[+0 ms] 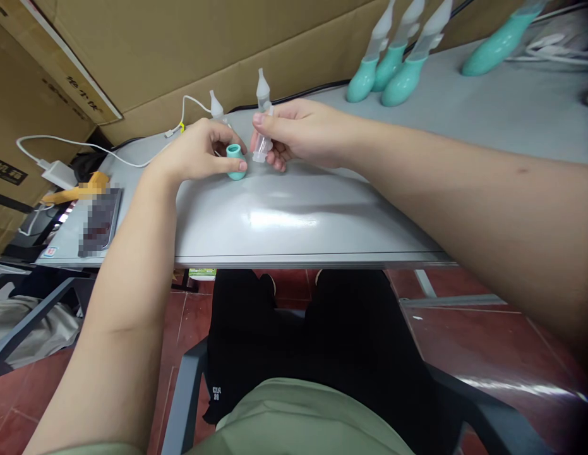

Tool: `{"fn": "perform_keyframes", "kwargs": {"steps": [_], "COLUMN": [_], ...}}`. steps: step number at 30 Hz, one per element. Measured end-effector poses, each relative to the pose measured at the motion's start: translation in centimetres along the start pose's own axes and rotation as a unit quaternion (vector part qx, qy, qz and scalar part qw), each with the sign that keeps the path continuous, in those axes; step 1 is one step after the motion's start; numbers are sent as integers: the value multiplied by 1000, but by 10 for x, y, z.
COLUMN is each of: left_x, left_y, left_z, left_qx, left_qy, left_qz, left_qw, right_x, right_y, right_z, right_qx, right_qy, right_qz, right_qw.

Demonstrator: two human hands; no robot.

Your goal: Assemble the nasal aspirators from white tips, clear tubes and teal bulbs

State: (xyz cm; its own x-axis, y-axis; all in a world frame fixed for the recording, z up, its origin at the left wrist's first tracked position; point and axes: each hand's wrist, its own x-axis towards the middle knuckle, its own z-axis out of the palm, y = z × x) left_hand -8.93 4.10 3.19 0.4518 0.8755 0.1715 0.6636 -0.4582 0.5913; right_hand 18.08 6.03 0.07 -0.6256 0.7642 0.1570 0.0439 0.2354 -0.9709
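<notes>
My left hand [199, 146] is closed around a small teal squeeze bulb [235, 165], whose round open mouth faces up just above the table. Right beside it, my right hand [294, 129] pinches a clear nasal aspirator tube [262, 146] with a white soft tip [262, 87] pointing up. The tube's flanged lower end stays apart from the bulb. Behind my left fingers stands another white-tipped tube [216, 106], its lower part hidden by the hand.
Several assembled nasal aspirators [403, 81] rest at the back right, another [497, 47] farther right. A phone [100, 221], an orange-yellow tool [85, 189] and a white charger [59, 174] with its cable lie left. Cardboard [203, 44] walls off the grey table's [322, 240] back.
</notes>
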Motion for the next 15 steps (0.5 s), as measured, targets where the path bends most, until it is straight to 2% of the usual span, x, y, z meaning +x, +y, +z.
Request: {"fn": "perform_keyframes", "kwargs": {"steps": [4, 8, 15], "left_x": [-1, -6, -11], "left_y": [5, 14, 22], "left_z": [-4, -8, -9], "left_qx": [19, 10, 21], "left_qy": [-28, -42, -24], "left_qz": [-14, -3, 13], "left_qw": [999, 999, 999], "right_x": [2, 0, -7], "right_y": [2, 1, -5], "right_z": [0, -1, -1], "right_qx": [-2, -15, -41], "right_qy": [-2, -7, 21], "right_qz": [-3, -9, -49], "right_qw": [1000, 1000, 998]}}
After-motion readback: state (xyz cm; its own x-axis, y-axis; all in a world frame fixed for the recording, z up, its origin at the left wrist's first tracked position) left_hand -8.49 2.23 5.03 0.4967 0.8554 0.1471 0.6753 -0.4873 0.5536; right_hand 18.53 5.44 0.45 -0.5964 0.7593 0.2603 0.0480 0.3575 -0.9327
